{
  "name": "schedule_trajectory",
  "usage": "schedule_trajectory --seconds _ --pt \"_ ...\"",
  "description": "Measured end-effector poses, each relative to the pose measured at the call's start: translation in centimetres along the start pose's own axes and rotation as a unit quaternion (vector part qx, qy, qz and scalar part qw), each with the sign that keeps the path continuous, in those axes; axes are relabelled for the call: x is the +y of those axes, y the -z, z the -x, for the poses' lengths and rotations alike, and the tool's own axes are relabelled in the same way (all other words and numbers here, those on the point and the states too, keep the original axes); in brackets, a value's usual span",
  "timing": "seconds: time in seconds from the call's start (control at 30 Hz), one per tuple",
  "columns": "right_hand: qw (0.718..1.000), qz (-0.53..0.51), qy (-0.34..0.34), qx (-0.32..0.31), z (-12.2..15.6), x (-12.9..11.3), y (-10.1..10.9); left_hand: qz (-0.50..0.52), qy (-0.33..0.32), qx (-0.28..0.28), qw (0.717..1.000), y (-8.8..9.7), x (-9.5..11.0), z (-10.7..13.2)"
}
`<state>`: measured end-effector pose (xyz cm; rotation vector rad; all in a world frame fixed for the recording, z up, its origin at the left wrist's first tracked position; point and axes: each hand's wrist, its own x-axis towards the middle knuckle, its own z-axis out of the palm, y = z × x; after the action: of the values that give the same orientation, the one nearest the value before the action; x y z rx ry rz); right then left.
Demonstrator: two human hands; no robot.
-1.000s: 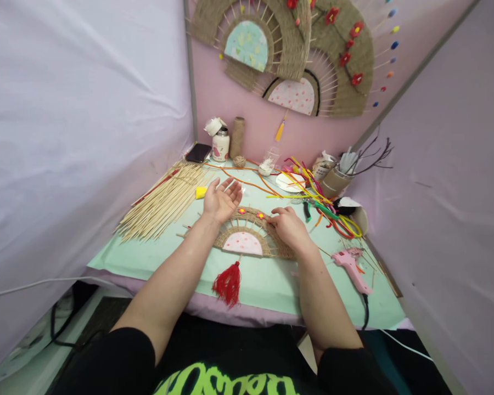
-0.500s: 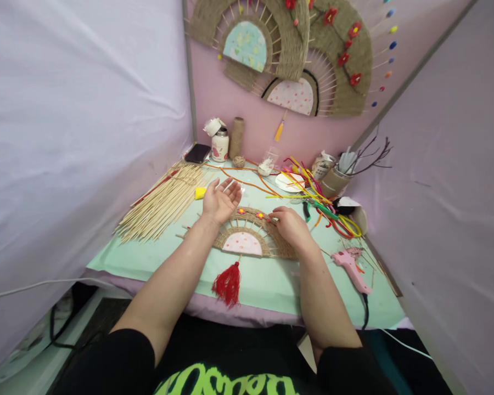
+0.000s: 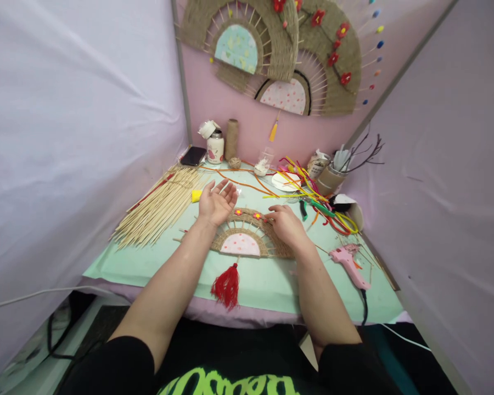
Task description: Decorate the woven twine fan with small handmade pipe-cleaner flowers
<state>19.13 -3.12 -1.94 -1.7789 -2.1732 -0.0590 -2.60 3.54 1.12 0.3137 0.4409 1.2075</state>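
A small woven twine fan with a pink spotted centre, small flowers on its rim and a red tassel lies on the mint green table mat. My left hand rests palm up at the fan's upper left edge, fingers spread, holding nothing. My right hand lies palm down on the fan's right side, fingers curled, its fingertips pressed on the rim beside a small flower.
A pile of thin wooden sticks lies at left. A pink glue gun is at right, pipe cleaners, a cup and a phone at the back. Larger fans hang on the wall. Cloth walls close both sides.
Both hands stay where they were on the fan. The view has shifted slightly, so everything sits a little to the left and lower.
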Motion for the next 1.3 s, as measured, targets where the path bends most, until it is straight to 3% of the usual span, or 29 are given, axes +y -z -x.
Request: schedule_trajectory --seconds 0.1,0.2,0.27,0.3,0.37,0.43,0.5,0.53,0.57,0.6,0.67,0.8,0.83,0.97,1.07,1.17,1.3 --pt "0.996 -0.014 -0.012 0.089 -0.3 -0.2 0.2 -0.026 -0.010 0.002 1.000 0.1 -0.1 -0.1" --pt "0.980 -0.046 -0.034 0.189 -0.7 -0.1 0.6 -0.121 -0.056 0.013 0.991 0.0 -0.4 -0.3" --pt "0.968 -0.070 -0.052 0.236 -0.9 0.1 0.8 -0.250 -0.115 0.032 0.961 -0.3 -0.4 -0.7" --pt "0.964 -0.078 -0.060 0.249 -1.0 0.3 0.8 -0.332 -0.150 0.040 0.930 -0.5 -0.3 -0.9" --pt "0.959 -0.090 -0.073 0.258 -1.1 0.6 0.8 -0.521 -0.218 0.039 0.825 -1.0 0.2 -1.7" --pt "0.958 -0.098 -0.075 0.259 -1.1 0.8 0.8 -0.705 -0.260 0.018 0.659 -1.5 0.9 -2.8" --pt "0.958 -0.103 -0.071 0.258 -1.1 0.9 0.8 -0.835 -0.248 0.022 0.490 -1.9 1.2 -4.1" --pt "0.958 -0.106 -0.068 0.257 -1.1 0.8 0.8 -0.877 -0.217 0.034 0.427 -2.0 1.1 -4.7" --pt "0.959 -0.108 -0.065 0.254 -1.1 0.8 0.8 -0.906 -0.179 0.046 0.381 -2.0 0.9 -5.3" --pt "0.959 -0.112 -0.062 0.252 -1.1 0.8 0.9 -0.923 -0.141 0.053 0.355 -1.9 0.5 -5.9" --pt "0.959 -0.120 -0.057 0.249 -1.1 0.7 0.9 -0.926 -0.101 0.062 0.358 -1.4 -0.3 -6.9" --pt "0.956 -0.145 -0.051 0.250 -1.2 0.8 1.0 -0.902 -0.115 0.066 0.411 -0.2 -1.1 -8.1" --pt "0.955 -0.151 -0.050 0.252 -1.1 0.8 1.1 -0.889 -0.132 0.060 0.435 -0.1 -0.9 -8.1" --pt "0.946 -0.190 -0.036 0.262 -1.1 0.4 1.4 -0.738 -0.274 -0.028 0.616 -0.7 0.8 -5.6" --pt "0.931 -0.236 -0.004 0.277 -1.1 -0.3 1.5 -0.618 -0.333 -0.074 0.708 -1.3 1.6 -1.9" --pt "0.918 -0.269 0.035 0.290 -1.0 -1.1 1.5 -0.558 -0.366 -0.052 0.743 -0.7 1.2 1.4" --pt "0.910 -0.284 0.071 0.292 -0.8 -2.0 1.3 -0.568 -0.368 -0.054 0.734 1.5 -0.2 2.3"
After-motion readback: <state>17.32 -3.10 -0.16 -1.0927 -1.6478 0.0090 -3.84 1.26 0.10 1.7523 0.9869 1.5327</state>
